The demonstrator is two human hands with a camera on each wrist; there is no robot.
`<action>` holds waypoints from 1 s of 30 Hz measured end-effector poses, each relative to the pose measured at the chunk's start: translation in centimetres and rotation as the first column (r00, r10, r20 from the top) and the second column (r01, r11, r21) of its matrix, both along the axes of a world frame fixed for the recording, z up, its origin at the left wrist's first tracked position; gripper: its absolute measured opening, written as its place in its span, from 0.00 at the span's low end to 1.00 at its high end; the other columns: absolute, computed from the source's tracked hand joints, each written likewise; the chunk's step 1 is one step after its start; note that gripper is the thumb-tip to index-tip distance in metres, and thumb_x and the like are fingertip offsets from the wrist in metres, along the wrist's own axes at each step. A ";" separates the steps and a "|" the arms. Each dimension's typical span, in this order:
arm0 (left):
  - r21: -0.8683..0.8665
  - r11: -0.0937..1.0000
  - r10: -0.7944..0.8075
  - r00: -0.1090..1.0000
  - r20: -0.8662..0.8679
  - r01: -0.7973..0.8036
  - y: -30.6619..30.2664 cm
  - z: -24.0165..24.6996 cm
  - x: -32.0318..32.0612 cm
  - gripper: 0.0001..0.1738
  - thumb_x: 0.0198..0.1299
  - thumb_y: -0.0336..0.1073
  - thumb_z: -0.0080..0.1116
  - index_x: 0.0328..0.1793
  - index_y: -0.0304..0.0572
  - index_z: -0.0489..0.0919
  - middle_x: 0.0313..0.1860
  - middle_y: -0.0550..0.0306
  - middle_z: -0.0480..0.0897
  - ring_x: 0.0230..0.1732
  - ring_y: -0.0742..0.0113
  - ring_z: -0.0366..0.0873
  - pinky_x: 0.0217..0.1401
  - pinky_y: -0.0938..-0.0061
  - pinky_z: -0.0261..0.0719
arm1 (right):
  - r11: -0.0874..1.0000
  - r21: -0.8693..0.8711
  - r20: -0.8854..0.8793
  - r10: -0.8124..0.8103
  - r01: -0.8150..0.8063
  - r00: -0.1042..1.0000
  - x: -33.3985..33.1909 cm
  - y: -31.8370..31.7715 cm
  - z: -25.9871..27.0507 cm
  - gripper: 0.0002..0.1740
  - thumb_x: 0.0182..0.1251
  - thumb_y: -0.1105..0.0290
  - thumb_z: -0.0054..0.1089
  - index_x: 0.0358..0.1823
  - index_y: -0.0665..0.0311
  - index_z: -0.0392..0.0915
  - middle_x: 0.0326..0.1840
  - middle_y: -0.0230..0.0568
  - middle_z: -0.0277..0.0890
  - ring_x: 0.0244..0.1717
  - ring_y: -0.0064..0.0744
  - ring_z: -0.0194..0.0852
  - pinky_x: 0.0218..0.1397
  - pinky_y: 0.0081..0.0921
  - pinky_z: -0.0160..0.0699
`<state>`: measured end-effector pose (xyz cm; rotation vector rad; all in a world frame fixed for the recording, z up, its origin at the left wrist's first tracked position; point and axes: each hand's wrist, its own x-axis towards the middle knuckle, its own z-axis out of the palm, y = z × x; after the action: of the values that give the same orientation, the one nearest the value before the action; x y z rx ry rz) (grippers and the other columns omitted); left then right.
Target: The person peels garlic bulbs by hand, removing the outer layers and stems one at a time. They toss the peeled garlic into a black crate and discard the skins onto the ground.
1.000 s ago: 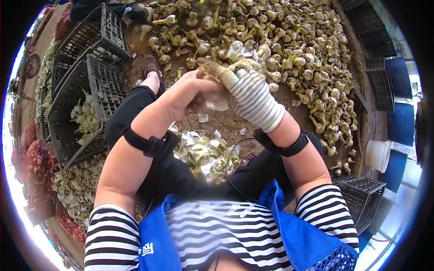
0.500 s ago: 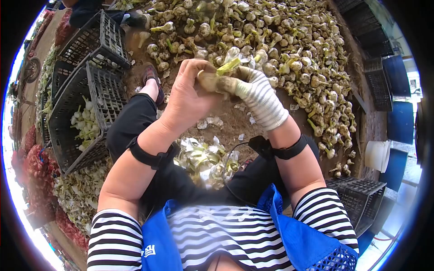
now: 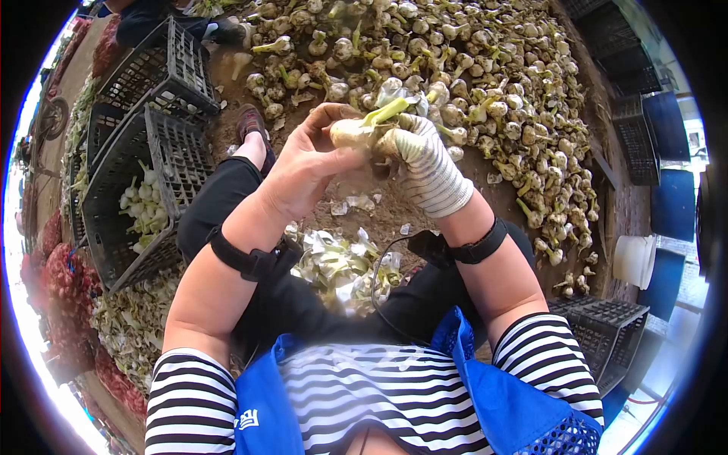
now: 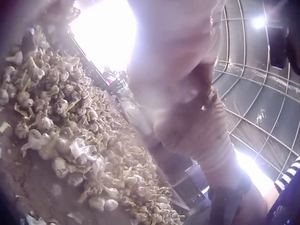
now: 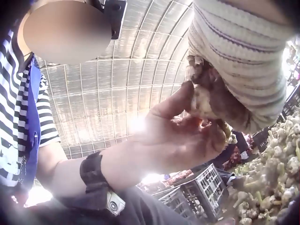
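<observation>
A garlic bulb [image 3: 350,133] with a pale green cut stem [image 3: 388,111] is held in front of the person's knees. The bare left hand [image 3: 303,158] grips it, thumb below and fingers curled over the far side. From the other side, the right hand [image 3: 431,168], in a white striped knit glove, pinches the bulb near its stem and dirty outer layers. In the right wrist view the bulb [image 5: 200,104] shows between the bare fingers and the gloved thumb. Glare blurs the hands in the left wrist view.
A big heap of garlic [image 3: 500,106] spreads ahead and right. Black crates [image 3: 182,148] stand at the left, one holding cleaned garlic [image 3: 140,201]. Peeled skins [image 3: 341,262] lie between the legs. A white bucket [image 3: 633,259] and another crate [image 3: 607,330] are at the right.
The hands were close together with a loose piece of skin below them; now they sit slightly apart around the bulb. The bulb shows whiter, its stem pointing up and right.
</observation>
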<state>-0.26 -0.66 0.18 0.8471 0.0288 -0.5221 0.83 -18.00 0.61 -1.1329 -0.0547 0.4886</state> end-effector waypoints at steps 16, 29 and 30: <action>0.269 0.958 0.031 0.966 0.256 -0.102 -0.2 -0.1 -0.2 0.32 0.36 0.18 0.66 0.52 0.41 0.69 0.48 0.60 0.73 0.48 0.69 0.73 0.53 0.78 0.71 | 0.995 0.015 -0.064 -0.093 0.094 0.994 -0.6 0.9 0.5 0.09 0.51 0.72 0.56 0.34 0.66 0.78 0.25 0.30 0.75 0.22 0.15 0.69 0.24 0.14 0.66; -0.194 0.975 -0.126 0.990 -0.067 0.111 1.1 0.0 -0.3 0.28 0.52 0.43 0.58 0.58 0.40 0.67 0.53 0.49 0.73 0.51 0.55 0.74 0.53 0.56 0.74 | 0.968 -0.124 0.120 0.235 -0.220 0.965 0.2 -1.4 1.5 0.17 0.46 0.69 0.55 0.38 0.67 0.77 0.29 0.27 0.75 0.28 0.14 0.67 0.33 0.15 0.67; -0.244 0.968 -0.087 0.990 -0.109 0.058 0.9 0.0 -0.3 0.30 0.52 0.43 0.58 0.60 0.40 0.65 0.54 0.49 0.72 0.52 0.54 0.73 0.52 0.58 0.75 | 0.968 -0.125 0.125 0.235 -0.220 0.964 0.4 -1.2 1.4 0.17 0.46 0.69 0.55 0.38 0.67 0.77 0.29 0.27 0.75 0.28 0.14 0.67 0.33 0.15 0.67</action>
<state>-0.54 0.19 0.16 0.5806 0.0426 -0.6311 1.20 -19.22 1.98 -1.2748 -0.2851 0.6228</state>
